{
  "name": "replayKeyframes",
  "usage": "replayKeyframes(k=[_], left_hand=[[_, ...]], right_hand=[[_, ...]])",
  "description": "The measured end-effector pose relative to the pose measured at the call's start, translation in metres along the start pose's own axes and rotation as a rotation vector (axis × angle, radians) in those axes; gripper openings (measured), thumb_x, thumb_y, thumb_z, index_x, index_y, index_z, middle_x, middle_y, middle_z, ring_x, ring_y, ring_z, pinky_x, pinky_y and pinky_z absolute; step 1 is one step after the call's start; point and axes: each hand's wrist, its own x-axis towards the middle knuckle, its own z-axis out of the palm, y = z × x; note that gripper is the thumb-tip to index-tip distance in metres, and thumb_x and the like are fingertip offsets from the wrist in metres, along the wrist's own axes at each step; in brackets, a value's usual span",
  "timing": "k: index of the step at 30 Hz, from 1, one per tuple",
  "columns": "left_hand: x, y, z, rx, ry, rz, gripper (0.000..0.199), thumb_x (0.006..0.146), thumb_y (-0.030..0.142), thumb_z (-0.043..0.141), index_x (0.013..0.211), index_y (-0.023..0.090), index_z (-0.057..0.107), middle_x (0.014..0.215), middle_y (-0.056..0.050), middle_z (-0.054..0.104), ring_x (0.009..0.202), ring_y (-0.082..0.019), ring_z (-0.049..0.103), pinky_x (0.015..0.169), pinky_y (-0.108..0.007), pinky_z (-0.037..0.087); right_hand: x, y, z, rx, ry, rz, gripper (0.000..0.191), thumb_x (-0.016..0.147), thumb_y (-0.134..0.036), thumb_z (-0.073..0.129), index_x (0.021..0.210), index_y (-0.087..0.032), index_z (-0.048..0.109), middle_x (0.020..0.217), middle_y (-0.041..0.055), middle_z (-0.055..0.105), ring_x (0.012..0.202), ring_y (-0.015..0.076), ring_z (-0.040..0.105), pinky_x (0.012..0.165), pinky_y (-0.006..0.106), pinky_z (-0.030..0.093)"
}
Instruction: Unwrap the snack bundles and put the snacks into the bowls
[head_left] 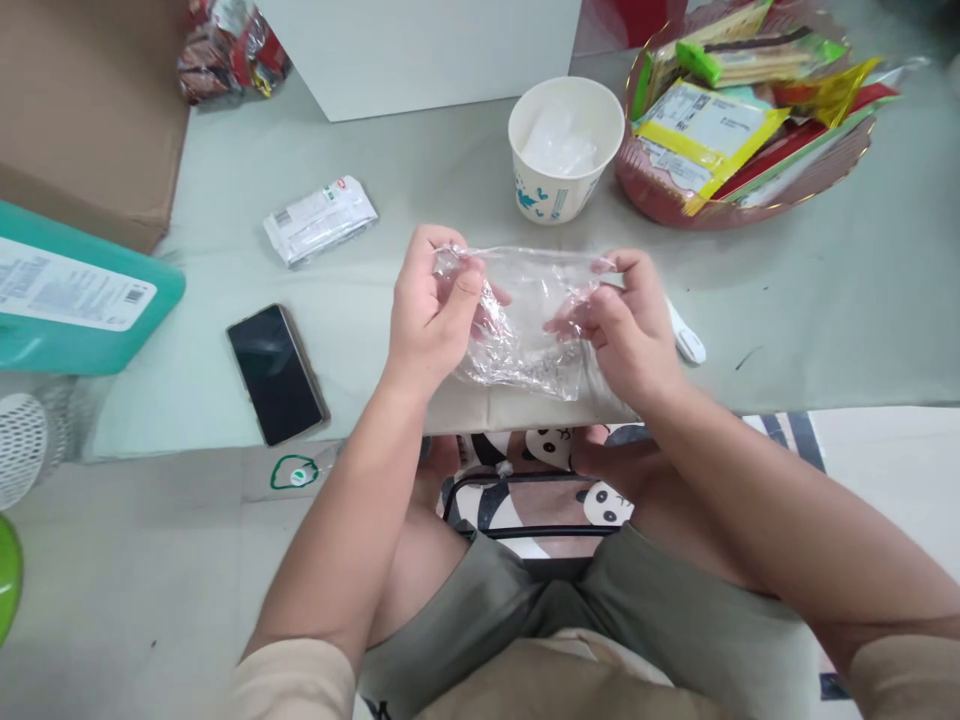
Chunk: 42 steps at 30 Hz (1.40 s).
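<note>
A clear plastic bag (pixel 525 330) is stretched between my two hands, over the table's front edge. My left hand (pixel 433 305) pinches its left side between thumb and fingers. At the upper right corner, my right hand (pixel 626 320) grips the film, with some fingers behind it. The bag looks crinkled, with nothing visible inside. Just beyond it stands a white paper cup (pixel 556 190) with blue print, holding crumpled translucent plastic. Partly hidden behind my right hand lies a white handle-like object (pixel 686 338).
A black phone (pixel 277 375) and a white packet (pixel 321 220) lie on the left of the table (pixel 810 300). A pink bowl (pixel 652 195) of wrapped snacks stands at the back right. A teal container (pixel 150 285) and a cardboard box (pixel 90 120) flank the left side.
</note>
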Motion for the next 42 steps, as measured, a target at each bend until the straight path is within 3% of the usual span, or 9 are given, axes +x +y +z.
replayKeyframes(k=[5, 10, 13, 18, 26, 31, 34, 39, 42], left_hand=[[0.004, -0.001, -0.003, -0.08, 0.037, -0.107, 0.058, 0.089, 0.069, 0.067, 0.129, 0.032, 0.048, 0.089, -0.001, 0.072, 0.087, -0.021, 0.077, 0.068, -0.028, 0.057], [0.005, 0.008, -0.013, -0.241, -0.246, -0.361, 0.064, 0.072, 0.057, 0.087, 0.118, 0.024, 0.058, 0.098, -0.005, 0.075, 0.095, -0.026, 0.076, 0.074, -0.033, 0.061], [0.004, 0.01, -0.013, -0.239, -0.333, -0.463, 0.046, 0.073, 0.044, 0.087, 0.105, 0.02, 0.064, 0.088, -0.004, 0.074, 0.076, -0.019, 0.073, 0.061, -0.029, 0.058], [0.003, 0.009, -0.016, -0.114, -0.36, -0.376, 0.031, 0.079, 0.033, 0.081, 0.103, 0.024, 0.065, 0.059, 0.006, 0.057, 0.043, -0.01, 0.053, 0.042, -0.024, 0.044], [0.007, 0.011, -0.022, -0.183, -0.26, -0.286, 0.02, 0.076, 0.036, 0.079, 0.081, 0.023, 0.064, 0.07, 0.001, 0.063, 0.053, -0.01, 0.056, 0.047, -0.025, 0.047], [0.013, 0.01, -0.025, -0.273, -0.266, -0.34, 0.032, 0.083, 0.051, 0.06, 0.073, 0.021, 0.066, 0.07, -0.004, 0.061, 0.056, -0.014, 0.055, 0.047, -0.029, 0.046], [0.01, 0.006, -0.025, -0.18, -0.272, -0.284, 0.019, 0.072, 0.034, 0.076, 0.082, 0.022, 0.066, 0.079, -0.002, 0.062, 0.06, -0.012, 0.056, 0.051, -0.026, 0.048], [0.003, 0.008, -0.023, -0.06, -0.403, -0.177, 0.045, 0.068, 0.016, 0.076, 0.11, 0.027, 0.065, 0.104, -0.002, 0.07, 0.073, -0.014, 0.065, 0.06, -0.026, 0.057], [0.002, 0.009, -0.023, -0.004, -0.489, -0.119, 0.056, 0.072, 0.015, 0.073, 0.125, 0.031, 0.063, 0.11, -0.003, 0.071, 0.072, -0.013, 0.067, 0.059, -0.026, 0.056]], right_hand=[[0.004, -0.008, 0.002, -0.027, -0.222, 0.254, 0.039, 0.077, -0.044, 0.083, 0.095, -0.022, 0.056, 0.071, -0.0022, 0.062, 0.061, 0.0123, 0.059, 0.057, 0.026, 0.046], [0.002, -0.008, -0.001, -0.052, -0.114, 0.177, 0.022, 0.09, -0.038, 0.07, 0.089, -0.022, 0.055, 0.067, -0.0033, 0.056, 0.058, 0.0104, 0.052, 0.054, 0.025, 0.041], [0.002, -0.005, -0.004, -0.041, -0.125, 0.179, 0.021, 0.091, -0.04, 0.069, 0.1, -0.023, 0.059, 0.068, -0.0037, 0.056, 0.058, 0.0109, 0.053, 0.052, 0.025, 0.041], [0.005, -0.007, -0.007, -0.05, -0.176, 0.182, 0.032, 0.091, -0.038, 0.067, 0.119, -0.021, 0.063, 0.059, -0.0064, 0.054, 0.051, 0.0104, 0.049, 0.05, 0.025, 0.04], [0.007, 0.001, -0.007, -0.021, -0.003, 0.023, 0.018, 0.087, -0.039, 0.065, 0.094, -0.024, 0.069, 0.075, -0.0001, 0.064, 0.059, 0.012, 0.056, 0.055, 0.026, 0.048], [0.004, 0.0, -0.015, -0.127, -0.121, -0.204, 0.037, 0.098, -0.046, 0.046, 0.093, -0.022, 0.075, 0.094, 0.0063, 0.072, 0.085, 0.0199, 0.068, 0.077, 0.036, 0.056], [0.003, 0.0, -0.014, -0.299, -0.158, -0.323, 0.037, 0.1, -0.046, 0.051, 0.081, -0.021, 0.071, 0.091, 0.007, 0.07, 0.092, 0.0209, 0.067, 0.087, 0.038, 0.055], [0.006, 0.006, -0.012, -0.108, -0.137, -0.137, 0.03, 0.087, -0.046, 0.073, 0.102, -0.024, 0.058, 0.127, 0.0075, 0.066, 0.111, 0.0207, 0.068, 0.095, 0.038, 0.056], [0.008, 0.001, -0.011, 0.039, -0.296, 0.09, 0.043, 0.084, -0.046, 0.076, 0.115, -0.024, 0.057, 0.119, 0.0078, 0.071, 0.103, 0.0204, 0.072, 0.085, 0.035, 0.059]])
